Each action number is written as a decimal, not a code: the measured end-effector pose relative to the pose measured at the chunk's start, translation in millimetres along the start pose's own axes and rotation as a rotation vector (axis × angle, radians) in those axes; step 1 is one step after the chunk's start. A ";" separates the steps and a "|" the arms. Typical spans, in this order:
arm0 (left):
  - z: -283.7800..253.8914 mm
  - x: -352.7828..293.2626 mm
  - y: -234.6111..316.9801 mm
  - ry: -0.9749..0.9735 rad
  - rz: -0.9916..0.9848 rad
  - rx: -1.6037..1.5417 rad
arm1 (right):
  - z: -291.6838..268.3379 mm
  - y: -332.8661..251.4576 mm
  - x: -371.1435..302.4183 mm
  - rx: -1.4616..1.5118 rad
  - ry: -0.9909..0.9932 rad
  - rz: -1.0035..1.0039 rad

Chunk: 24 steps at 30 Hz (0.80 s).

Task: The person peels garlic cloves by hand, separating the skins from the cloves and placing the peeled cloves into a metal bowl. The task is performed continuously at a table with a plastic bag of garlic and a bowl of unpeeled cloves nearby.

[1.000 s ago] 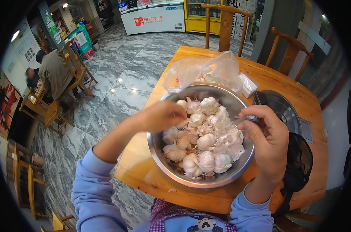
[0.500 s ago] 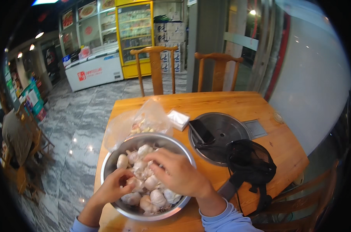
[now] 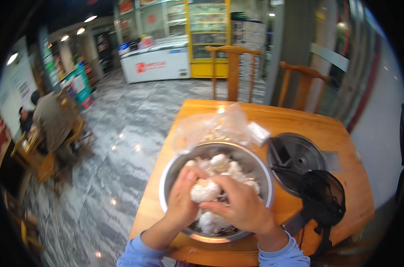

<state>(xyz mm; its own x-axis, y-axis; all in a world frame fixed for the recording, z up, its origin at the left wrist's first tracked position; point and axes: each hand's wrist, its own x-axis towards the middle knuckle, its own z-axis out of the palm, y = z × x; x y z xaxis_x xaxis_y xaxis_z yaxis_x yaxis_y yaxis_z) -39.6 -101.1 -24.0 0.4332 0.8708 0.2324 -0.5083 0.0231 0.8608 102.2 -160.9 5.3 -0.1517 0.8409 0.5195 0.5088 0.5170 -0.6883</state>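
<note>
Both my hands hold one garlic bulb (image 3: 205, 191) above a steel bowl (image 3: 267, 178). My left hand (image 3: 180, 196) curls round its left side, with the fingertips over the top. From the right, my right hand (image 3: 243, 200) grips it between thumb and fingers. Several more whole garlic bulbs (image 3: 213, 222) lie in the bowl beneath and around my hands. Just behind the bowl, a clear plastic bag (image 3: 193, 131) lies crumpled on the wooden table (image 3: 153, 209), with small pale pieces inside that look like garlic cloves.
Right of the bag is a white packet (image 3: 258, 133). A dark phone (image 3: 280, 151) rests on the round metal plate (image 3: 315, 153) set in the table. A black mesh fan (image 3: 322, 196) lies near the right edge. Wooden chairs (image 3: 233, 75) stand beyond; a seated person (image 3: 52, 120) is far left.
My hands have come together round one garlic bulb and lifted it above the others. The whole view has swung left, so the table appears further right.
</note>
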 end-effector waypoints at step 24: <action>-3.8 8.2 3.7 -0.036 0.112 0.321 | 18.9 7.8 6.4 -0.214 0.208 -0.161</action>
<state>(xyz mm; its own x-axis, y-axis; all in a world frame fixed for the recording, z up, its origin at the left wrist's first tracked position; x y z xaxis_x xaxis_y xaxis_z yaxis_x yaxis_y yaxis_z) -40.7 -92.0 -20.6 0.4169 0.8412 0.3445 -0.2962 -0.2326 0.9264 89.2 -148.5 -6.3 -0.0793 0.6893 0.7201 0.6622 0.5764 -0.4788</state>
